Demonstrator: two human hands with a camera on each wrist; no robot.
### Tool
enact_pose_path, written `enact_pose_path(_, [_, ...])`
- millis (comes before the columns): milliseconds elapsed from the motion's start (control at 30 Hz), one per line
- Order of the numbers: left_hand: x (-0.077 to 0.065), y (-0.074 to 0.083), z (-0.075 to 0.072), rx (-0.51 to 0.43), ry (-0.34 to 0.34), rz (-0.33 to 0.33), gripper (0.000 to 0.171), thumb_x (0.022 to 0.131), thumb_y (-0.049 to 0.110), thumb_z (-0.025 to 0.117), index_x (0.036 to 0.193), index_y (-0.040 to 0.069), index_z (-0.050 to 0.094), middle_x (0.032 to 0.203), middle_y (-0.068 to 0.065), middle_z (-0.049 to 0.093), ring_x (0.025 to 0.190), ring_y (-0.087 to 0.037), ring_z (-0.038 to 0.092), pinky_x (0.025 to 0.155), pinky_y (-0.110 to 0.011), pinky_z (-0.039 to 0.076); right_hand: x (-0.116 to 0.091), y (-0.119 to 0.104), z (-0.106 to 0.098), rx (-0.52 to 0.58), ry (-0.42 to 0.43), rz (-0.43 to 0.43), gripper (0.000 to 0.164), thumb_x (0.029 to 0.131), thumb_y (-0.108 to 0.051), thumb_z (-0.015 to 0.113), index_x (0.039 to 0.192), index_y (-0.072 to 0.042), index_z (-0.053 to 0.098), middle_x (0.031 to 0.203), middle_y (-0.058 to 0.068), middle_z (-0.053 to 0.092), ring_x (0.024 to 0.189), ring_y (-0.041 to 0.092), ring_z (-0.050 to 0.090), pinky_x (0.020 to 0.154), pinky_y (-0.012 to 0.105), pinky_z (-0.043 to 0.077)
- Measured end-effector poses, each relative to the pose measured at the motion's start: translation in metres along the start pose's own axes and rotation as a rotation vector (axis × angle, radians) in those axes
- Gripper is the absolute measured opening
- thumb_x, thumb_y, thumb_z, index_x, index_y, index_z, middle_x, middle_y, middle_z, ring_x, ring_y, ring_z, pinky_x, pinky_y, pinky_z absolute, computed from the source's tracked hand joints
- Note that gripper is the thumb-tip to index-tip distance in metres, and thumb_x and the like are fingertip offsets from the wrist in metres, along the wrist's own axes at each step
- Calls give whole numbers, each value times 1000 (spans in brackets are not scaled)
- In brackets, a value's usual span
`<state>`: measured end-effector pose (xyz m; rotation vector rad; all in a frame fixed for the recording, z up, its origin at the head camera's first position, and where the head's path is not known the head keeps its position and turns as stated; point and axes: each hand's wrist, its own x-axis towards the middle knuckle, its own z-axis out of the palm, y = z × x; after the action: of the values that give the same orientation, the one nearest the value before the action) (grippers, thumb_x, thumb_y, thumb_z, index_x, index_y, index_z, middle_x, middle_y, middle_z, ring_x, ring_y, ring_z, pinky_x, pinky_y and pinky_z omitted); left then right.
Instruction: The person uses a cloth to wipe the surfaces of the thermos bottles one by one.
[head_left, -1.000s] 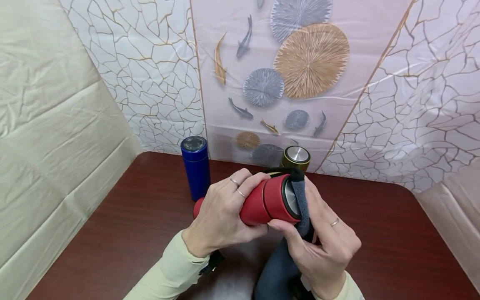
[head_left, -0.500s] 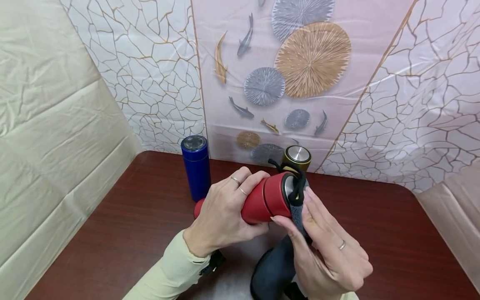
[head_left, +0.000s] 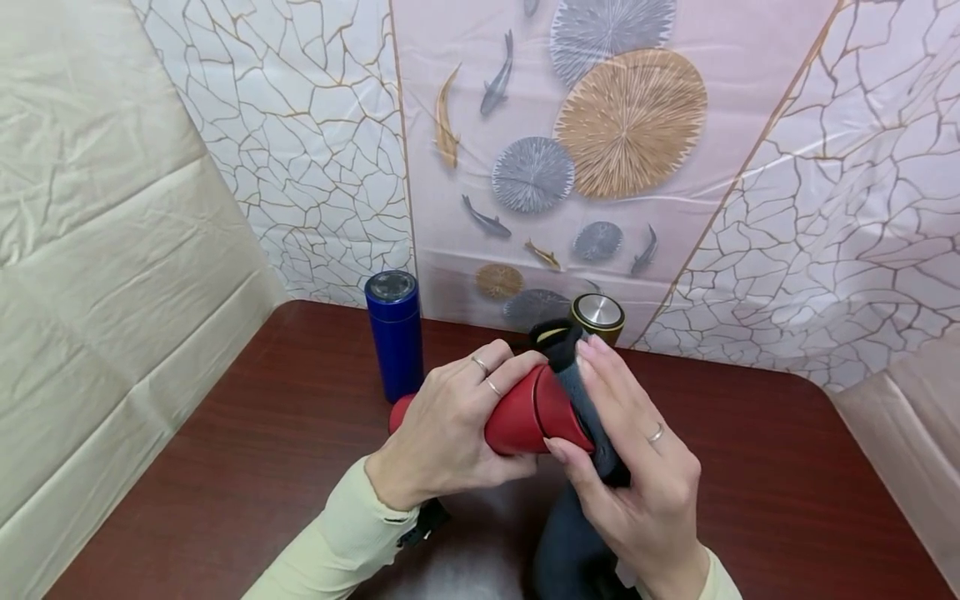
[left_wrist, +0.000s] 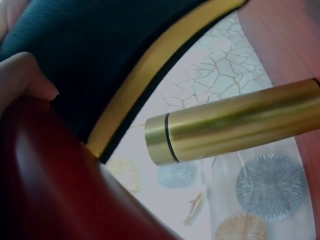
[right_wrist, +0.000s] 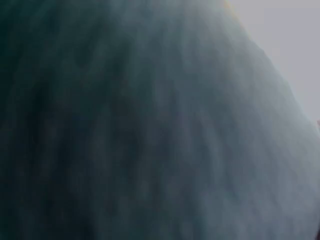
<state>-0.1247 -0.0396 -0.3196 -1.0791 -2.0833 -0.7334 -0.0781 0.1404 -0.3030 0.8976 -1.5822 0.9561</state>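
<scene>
My left hand [head_left: 453, 429] grips a red thermos [head_left: 517, 417], tilted with its lidded end toward the right. A dark grey-blue fabric pouch [head_left: 581, 533] with a black cord covers that lidded end. My right hand [head_left: 641, 479] pinches the pouch's mouth there, its thumb against the red side and its fingers on the fabric. A yellow inner band [left_wrist: 160, 60] edged in black shows at the mouth in the left wrist view. Dark fabric fills most of the right wrist view, blurred.
Upright at the back left of the brown table [head_left: 262, 433] stands a blue thermos [head_left: 394, 354]. A gold thermos [left_wrist: 240, 122] stands behind the hands, its steel-topped lid [head_left: 598, 312] showing. A patterned cloth [head_left: 480, 100] hangs behind the table.
The pouch's mouth has come leftward over the silver lid, which was visible before. My right hand first shifted down and right, then back up and left. The left hand keeps its grip.
</scene>
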Motion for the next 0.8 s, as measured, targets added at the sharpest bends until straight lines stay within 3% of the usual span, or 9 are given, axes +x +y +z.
enact_pose_path(67, [0, -1, 0, 15, 3, -3, 78, 64, 37, 88, 133, 12, 59, 106, -3, 60, 83, -12, 62, 73, -26, 58, -1, -1, -4, -16, -48, 64, 56, 96, -31, 72, 123, 17, 63, 129, 34, 64, 133, 34, 60, 113, 28, 45])
enact_pose_path(167, [0, -1, 0, 20, 16, -9, 79, 64, 38, 89, 133, 12, 59, 105, -3, 60, 82, -12, 61, 72, -27, 59, -2, -3, -5, -51, -29, 115, 62, 94, -35, 74, 126, 16, 62, 130, 33, 64, 131, 31, 62, 111, 26, 46])
enact_pose_path(367, [1, -2, -1, 17, 40, -26, 75, 65, 35, 87, 132, 13, 60, 103, -2, 60, 82, -11, 60, 69, -28, 58, -5, -10, 5, -165, 169, 113, 60, 86, -38, 80, 113, 15, 71, 113, 32, 71, 112, 23, 73, 100, 21, 53])
enact_pose_path(567, [1, -3, 0, 32, 39, -40, 73, 65, 32, 86, 131, 14, 61, 103, -1, 60, 82, -11, 60, 69, -28, 58, -6, -12, 16, -211, 386, 37, 52, 78, -32, 88, 94, 16, 75, 97, 34, 72, 99, 27, 76, 94, 25, 57])
enact_pose_path(700, [2, -1, 2, 17, 38, -45, 70, 67, 32, 85, 131, 15, 60, 103, -1, 60, 81, -11, 59, 69, -27, 58, -6, -14, 16, -175, 440, 32, 48, 74, -24, 91, 91, 18, 74, 97, 37, 71, 100, 32, 76, 94, 30, 58])
enact_pose_path(800, [2, -1, 2, 24, 46, -53, 71, 67, 32, 85, 131, 15, 60, 104, -1, 60, 82, -11, 59, 69, -28, 58, -5, -13, 17, -147, 434, 30, 47, 74, -22, 91, 91, 19, 74, 99, 38, 70, 101, 34, 75, 94, 31, 58])
